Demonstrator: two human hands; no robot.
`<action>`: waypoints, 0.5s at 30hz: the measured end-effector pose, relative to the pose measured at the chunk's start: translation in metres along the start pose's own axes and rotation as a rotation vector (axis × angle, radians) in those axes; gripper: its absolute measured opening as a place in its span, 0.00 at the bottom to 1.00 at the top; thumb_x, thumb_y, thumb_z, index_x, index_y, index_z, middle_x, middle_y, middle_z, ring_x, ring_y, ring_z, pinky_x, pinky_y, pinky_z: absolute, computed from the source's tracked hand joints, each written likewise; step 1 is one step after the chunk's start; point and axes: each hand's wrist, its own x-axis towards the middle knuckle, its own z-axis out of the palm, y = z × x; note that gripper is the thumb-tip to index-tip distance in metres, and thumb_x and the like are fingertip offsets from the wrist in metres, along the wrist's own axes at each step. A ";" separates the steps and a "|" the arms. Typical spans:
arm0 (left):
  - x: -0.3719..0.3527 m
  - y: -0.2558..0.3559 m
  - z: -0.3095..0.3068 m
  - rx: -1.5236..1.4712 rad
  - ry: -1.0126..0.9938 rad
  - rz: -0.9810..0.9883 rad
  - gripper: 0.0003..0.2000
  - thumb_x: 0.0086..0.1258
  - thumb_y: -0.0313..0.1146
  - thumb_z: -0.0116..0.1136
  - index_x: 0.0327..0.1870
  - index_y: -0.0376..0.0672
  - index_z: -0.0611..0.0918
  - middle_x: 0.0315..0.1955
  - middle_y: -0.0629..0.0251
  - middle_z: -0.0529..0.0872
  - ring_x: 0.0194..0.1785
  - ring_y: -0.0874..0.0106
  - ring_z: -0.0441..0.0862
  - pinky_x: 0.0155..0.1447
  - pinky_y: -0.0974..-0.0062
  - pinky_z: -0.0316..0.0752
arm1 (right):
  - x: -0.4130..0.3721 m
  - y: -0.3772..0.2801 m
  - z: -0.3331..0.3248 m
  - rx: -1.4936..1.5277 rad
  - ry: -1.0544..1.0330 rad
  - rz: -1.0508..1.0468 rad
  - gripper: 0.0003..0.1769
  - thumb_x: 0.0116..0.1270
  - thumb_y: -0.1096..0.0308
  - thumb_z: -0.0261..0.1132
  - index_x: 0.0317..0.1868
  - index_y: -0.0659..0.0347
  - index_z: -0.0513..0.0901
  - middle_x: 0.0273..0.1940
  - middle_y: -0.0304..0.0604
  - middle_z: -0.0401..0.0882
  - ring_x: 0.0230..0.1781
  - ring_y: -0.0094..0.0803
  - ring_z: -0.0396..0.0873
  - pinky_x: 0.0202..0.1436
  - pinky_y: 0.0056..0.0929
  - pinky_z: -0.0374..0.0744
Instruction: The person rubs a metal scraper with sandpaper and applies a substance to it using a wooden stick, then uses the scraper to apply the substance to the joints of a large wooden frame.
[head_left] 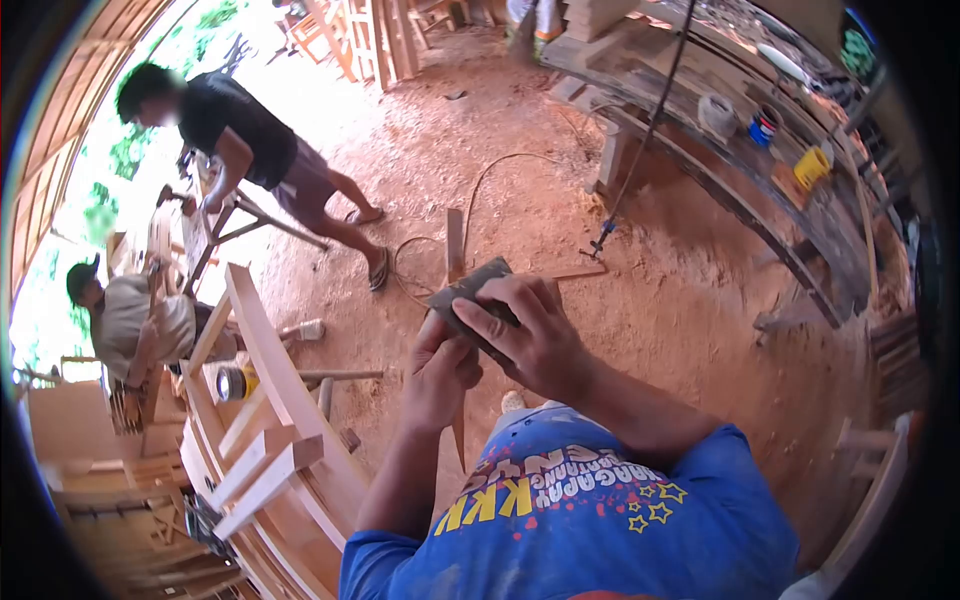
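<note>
A dark, flat, roughly rectangular piece [480, 300] is held up in front of my chest. My right hand [532, 335] grips it from the right, with the thumb across its face and the fingers over its upper right part. Under its lower left corner, my left hand [441, 372] is closed around a thin wooden strip. One end of this strip [454, 245] rises above the dark piece, and its pointed lower end shows below my left hand. The middle of the strip is hidden behind the dark piece and my fingers.
Pale wooden frame parts [285, 390] stand close at my left. Two people [245, 130] work at a stand at upper left. A long workbench [690, 120] with a yellow container [811, 168] runs along the right. A cable [478, 185] lies on the dusty floor.
</note>
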 end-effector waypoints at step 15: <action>0.023 0.020 -0.042 -0.012 -0.286 -0.139 0.29 0.80 0.25 0.49 0.81 0.50 0.67 0.33 0.77 0.73 0.26 0.87 0.64 0.26 0.87 0.58 | 0.012 -0.035 0.024 -0.272 0.065 0.172 0.30 0.65 0.66 0.70 0.69 0.58 0.83 0.56 0.43 0.78 0.55 0.43 0.77 0.60 0.45 0.72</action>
